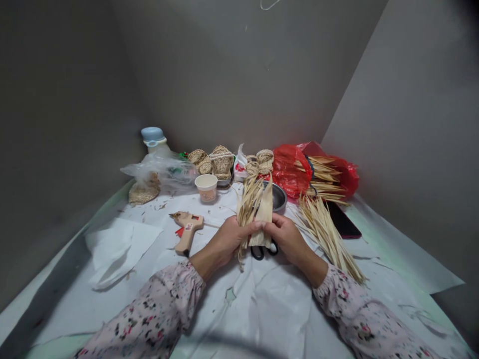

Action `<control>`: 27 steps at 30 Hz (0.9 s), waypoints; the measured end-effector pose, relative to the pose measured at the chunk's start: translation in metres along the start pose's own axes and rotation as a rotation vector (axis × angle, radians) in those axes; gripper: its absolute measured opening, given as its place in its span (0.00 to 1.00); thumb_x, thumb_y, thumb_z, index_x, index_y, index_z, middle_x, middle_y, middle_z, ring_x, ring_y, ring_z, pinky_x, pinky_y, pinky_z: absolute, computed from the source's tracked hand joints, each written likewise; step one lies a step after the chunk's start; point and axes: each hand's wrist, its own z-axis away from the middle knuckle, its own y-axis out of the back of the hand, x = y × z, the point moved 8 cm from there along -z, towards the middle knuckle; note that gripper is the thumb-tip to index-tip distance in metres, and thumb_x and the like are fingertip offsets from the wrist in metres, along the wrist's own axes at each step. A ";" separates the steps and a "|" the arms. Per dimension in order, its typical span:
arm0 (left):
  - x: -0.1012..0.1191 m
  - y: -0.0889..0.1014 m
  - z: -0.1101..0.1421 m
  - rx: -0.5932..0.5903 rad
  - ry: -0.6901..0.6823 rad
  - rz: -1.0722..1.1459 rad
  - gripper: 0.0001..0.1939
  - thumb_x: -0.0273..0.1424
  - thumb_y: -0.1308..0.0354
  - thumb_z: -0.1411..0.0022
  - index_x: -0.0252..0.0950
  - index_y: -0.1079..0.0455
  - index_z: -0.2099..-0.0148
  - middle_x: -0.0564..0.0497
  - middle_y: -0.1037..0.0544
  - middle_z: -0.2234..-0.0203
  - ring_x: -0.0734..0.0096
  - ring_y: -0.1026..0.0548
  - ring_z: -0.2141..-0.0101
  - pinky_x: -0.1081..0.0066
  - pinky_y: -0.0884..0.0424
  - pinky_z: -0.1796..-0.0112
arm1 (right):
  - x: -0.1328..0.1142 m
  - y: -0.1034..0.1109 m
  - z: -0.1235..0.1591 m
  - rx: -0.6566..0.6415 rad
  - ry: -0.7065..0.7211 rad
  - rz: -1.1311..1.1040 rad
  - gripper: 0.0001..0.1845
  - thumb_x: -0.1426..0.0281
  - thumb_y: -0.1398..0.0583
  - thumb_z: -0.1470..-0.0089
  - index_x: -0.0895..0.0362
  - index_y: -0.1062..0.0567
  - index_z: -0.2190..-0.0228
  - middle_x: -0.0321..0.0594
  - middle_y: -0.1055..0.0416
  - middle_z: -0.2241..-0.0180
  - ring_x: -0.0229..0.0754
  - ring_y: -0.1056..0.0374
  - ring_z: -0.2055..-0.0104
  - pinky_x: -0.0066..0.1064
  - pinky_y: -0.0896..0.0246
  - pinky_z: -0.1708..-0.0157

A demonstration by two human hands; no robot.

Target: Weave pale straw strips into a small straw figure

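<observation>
My left hand [232,240] and my right hand [286,239] grip a bundle of dried straw strips and a flat pale husk sheet [261,212] between them, standing upright. Black-handled scissors [264,251] lie just below my hands, their blades hidden. A loose pile of straw strips [325,234] lies to the right of my right hand. On the left, a cream hot glue gun [187,230] rests near my left hand.
Woven straw baskets [222,163] and a steel bowl [277,196] stand behind my hands, with a paper cup [206,187] nearby. Further items are a red plastic bag [292,169] holding straw, a clear bag [160,172], a blue-capped bottle [153,137], and a dark phone [343,220]. Grey walls enclose the white-covered table.
</observation>
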 end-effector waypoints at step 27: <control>-0.001 -0.006 0.002 -0.090 0.047 0.067 0.15 0.37 0.32 0.49 0.31 0.32 0.72 0.55 0.34 0.83 0.82 0.39 0.83 0.79 0.46 0.82 | 0.007 -0.001 0.001 0.001 -0.050 -0.214 0.17 0.57 0.35 0.52 0.56 0.24 0.64 0.37 0.24 0.72 0.40 0.31 0.74 0.30 0.37 0.72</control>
